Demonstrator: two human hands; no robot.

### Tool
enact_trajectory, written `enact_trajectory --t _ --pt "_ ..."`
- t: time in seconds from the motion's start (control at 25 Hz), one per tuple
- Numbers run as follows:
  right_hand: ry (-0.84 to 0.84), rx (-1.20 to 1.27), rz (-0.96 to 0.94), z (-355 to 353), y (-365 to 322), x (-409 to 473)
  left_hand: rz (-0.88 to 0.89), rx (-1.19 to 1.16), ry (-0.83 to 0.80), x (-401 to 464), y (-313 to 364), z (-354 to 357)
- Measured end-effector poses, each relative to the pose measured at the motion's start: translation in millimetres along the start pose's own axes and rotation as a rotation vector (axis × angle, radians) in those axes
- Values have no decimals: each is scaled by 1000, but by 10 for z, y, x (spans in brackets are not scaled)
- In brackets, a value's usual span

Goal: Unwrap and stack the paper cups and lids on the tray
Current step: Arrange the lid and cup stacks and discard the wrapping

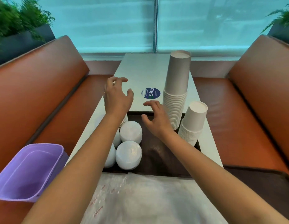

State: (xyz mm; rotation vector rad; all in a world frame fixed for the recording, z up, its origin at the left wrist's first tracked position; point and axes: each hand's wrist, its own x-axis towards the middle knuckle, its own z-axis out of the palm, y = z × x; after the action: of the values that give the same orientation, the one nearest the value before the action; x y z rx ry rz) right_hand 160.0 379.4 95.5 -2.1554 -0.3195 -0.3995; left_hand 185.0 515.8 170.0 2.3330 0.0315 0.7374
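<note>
A dark brown tray (pixel 158 160) lies on the white table. On its right side stand a tall stack of upside-down grey paper cups (pixel 177 89) and a shorter stack of white cups (pixel 194 122). On its left side sit several stacks of white lids (pixel 129 155); a further cup stack there is mostly hidden behind my left forearm. My left hand (pixel 117 96) hovers open above the tray's far left corner, holding nothing. My right hand (pixel 155 118) hovers open over the tray's far middle, just left of the tall stack. Crumpled clear plastic wrap (pixel 140 199) lies at the table's near edge.
A purple plastic bin (pixel 27 171) rests on the brown bench seat at my left. A round blue sticker (pixel 150 93) marks the white table (pixel 143 68) beyond the tray. Brown benches flank the table; a dark mat (pixel 260 183) lies at the near right.
</note>
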Motion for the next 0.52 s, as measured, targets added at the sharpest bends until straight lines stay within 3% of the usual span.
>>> enact_trajectory --t 0.16,0.32,0.52 --pt "-173 28 184 307 -94 468 -156 158 -141 355 -328 -87" --pt "-296 80 297 664 -83 793 -283 84 -343 532 -510 -8" --pt "-375 290 311 972 -59 995 -264 48 -387 604 -651 217"
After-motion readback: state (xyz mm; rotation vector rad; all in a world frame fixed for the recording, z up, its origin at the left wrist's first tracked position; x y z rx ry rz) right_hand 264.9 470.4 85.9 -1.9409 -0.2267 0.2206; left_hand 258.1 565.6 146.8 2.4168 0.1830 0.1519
